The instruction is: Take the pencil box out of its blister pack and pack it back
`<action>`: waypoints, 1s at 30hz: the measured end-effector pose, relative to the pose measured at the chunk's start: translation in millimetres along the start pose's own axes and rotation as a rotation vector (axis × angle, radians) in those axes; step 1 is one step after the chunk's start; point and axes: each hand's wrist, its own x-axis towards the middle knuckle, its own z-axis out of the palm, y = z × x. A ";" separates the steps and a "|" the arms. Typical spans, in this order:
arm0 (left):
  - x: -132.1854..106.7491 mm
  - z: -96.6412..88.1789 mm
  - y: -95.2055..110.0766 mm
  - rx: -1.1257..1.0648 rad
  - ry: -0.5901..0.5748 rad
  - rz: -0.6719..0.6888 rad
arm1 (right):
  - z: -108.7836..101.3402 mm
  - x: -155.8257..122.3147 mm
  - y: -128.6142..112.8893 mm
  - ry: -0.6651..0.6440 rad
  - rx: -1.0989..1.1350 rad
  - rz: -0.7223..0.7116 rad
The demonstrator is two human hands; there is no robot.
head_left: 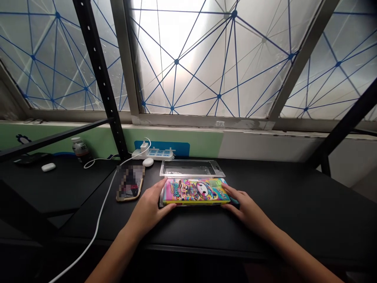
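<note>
A flat, colourful box point(191, 190) with a cartoon character printed on its top lies on the black desk. My left hand point(151, 204) grips its left end, the thumb along the front edge and the fingers at the far corner. At the right end, my right hand point(241, 202) holds the box the same way. Something teal shows under the right fingers, too small to name. Just behind the box is a clear plastic packaging shell point(190, 168), lying flat.
A phone point(129, 184) lies left of the box, near a white earbud case point(148, 162). A power strip point(159, 153) sits against the wall, its white cable point(101, 214) running down to the front left. A bottle point(81, 149) stands beyond the black shelf post point(101, 74).
</note>
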 end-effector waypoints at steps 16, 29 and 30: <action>109.6 23.2 -15.9 0.232 0.024 -0.074 | 9.2 105.2 8.9 0.116 0.228 -0.057; 104.7 31.2 -33.5 0.209 -0.128 -0.148 | 18.1 96.9 8.9 0.064 0.111 -0.015; 104.9 31.0 -33.5 0.212 -0.128 -0.149 | 18.8 96.8 8.7 0.069 0.107 -0.021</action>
